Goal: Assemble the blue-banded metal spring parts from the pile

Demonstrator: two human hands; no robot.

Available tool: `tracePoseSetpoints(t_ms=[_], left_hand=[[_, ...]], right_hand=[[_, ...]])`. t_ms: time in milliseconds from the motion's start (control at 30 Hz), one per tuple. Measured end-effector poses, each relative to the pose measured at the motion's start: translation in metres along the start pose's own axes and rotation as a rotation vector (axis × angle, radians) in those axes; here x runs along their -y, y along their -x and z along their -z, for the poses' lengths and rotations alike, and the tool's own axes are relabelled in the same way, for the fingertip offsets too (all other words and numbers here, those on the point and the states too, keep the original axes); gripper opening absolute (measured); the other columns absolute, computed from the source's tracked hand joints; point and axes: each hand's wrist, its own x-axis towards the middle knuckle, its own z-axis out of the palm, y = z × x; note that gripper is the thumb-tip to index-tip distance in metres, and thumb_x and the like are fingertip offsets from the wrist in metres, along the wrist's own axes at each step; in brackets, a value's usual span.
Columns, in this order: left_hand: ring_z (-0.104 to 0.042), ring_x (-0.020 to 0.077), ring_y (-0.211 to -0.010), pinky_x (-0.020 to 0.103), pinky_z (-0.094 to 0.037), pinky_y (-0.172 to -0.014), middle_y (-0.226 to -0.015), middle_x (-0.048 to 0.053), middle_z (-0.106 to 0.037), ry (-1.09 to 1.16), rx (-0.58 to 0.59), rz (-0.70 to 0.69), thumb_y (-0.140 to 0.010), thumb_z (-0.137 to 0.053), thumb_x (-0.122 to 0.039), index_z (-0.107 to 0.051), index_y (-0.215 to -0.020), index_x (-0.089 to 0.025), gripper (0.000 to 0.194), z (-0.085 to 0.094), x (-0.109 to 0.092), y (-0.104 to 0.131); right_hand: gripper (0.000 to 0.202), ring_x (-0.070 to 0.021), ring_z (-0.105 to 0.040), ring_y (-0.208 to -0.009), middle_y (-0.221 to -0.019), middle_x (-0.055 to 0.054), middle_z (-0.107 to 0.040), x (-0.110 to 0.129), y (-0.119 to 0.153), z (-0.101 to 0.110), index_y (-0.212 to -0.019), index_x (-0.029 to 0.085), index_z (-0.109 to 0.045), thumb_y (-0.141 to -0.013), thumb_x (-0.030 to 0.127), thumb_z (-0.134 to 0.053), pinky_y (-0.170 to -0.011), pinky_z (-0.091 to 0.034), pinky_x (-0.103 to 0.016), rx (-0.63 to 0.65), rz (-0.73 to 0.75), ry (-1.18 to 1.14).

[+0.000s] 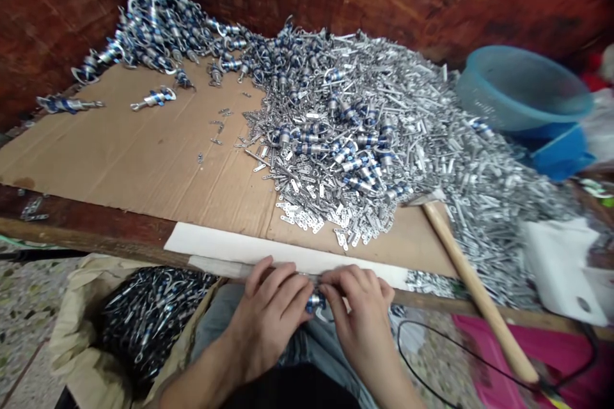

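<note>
Both hands meet at the near edge of the table, above the lap. A small blue and silver metal fitting point(315, 301) shows between them. My left hand point(273, 307) has its fingers curled over the fitting's left side. My right hand point(357, 303) pinches at its right side with thumb and forefinger. The fingers cover most of the fitting. Just beyond the hands, a white strip point(215, 244) lies along the table edge. Farther off, loose silver parts point(407, 108) and blue and silver fittings point(153, 25) are heaped on cardboard point(119, 160).
A hammer point(480, 287) lies at the right, its wooden handle past the table edge. Behind it are a translucent blue bowl point(522, 89) and a white block point(559, 268). A lined container point(71, 339) of dark metal parts stands lower left. A black cable point(460, 345) hangs lower right.
</note>
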Motion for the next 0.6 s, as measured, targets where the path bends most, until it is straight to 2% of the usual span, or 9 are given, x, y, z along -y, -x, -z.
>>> tracePoseSetpoints(t_ms=[133, 233, 333, 467, 600], left_hand=[[-0.053, 0.0225, -0.104, 0.047, -0.024, -0.107, -0.095, 0.002, -0.067, 0.011, 0.081, 0.125, -0.087, -0.055, -0.026, -0.063, -0.103, -0.018, 0.019, 0.004, -0.007, -0.007], [-0.055, 0.0226, -0.101, 0.049, -0.024, -0.106, -0.096, 0.002, -0.067, 0.032, 0.113, 0.164, -0.086, -0.057, -0.022, -0.062, -0.102, -0.019, 0.017, 0.007, -0.010, -0.010], [-0.056, 0.0215, -0.097, 0.049, -0.027, -0.105, -0.094, 0.001, -0.067, 0.067, 0.122, 0.198, -0.087, -0.055, -0.020, -0.063, -0.101, -0.021, 0.016, 0.010, -0.010, -0.010], [-0.058, 0.0198, -0.093, 0.045, -0.033, -0.103, -0.088, 0.000, -0.068, 0.143, 0.060, 0.211, -0.087, -0.054, -0.021, -0.064, -0.098, -0.021, 0.014, 0.011, -0.009, -0.011], [-0.060, 0.0185, -0.091, 0.045, -0.035, -0.104, -0.081, -0.001, -0.068, 0.205, -0.060, 0.214, -0.085, -0.058, -0.022, -0.066, -0.087, -0.020, 0.008, 0.008, -0.008, -0.010]], right_hand=[[0.011, -0.0213, -0.052, -0.084, -0.088, -0.001, -0.062, -0.014, -0.018, 0.015, -0.089, 0.024, -0.057, -0.083, 0.032, -0.060, -0.074, -0.027, -0.035, -0.047, -0.097, -0.005], [0.014, -0.0238, -0.050, -0.086, -0.088, -0.003, -0.061, -0.021, -0.033, 0.022, -0.092, 0.025, -0.060, -0.083, 0.035, -0.059, -0.071, -0.026, -0.035, -0.123, -0.110, 0.125], [0.013, -0.0246, -0.048, -0.083, -0.086, -0.004, -0.060, -0.024, -0.046, 0.021, -0.091, 0.025, -0.063, -0.083, 0.034, -0.058, -0.071, -0.025, -0.036, -0.103, -0.085, 0.266], [0.011, -0.0236, -0.047, -0.080, -0.082, -0.003, -0.061, -0.026, -0.051, 0.021, -0.082, 0.023, -0.063, -0.085, 0.027, -0.053, -0.071, -0.026, -0.037, -0.088, -0.043, 0.324], [0.014, -0.0218, -0.050, -0.083, -0.085, -0.003, -0.060, -0.021, -0.041, 0.031, -0.085, 0.022, -0.058, -0.089, 0.023, -0.045, -0.071, -0.031, -0.036, -0.059, 0.031, 0.100]])
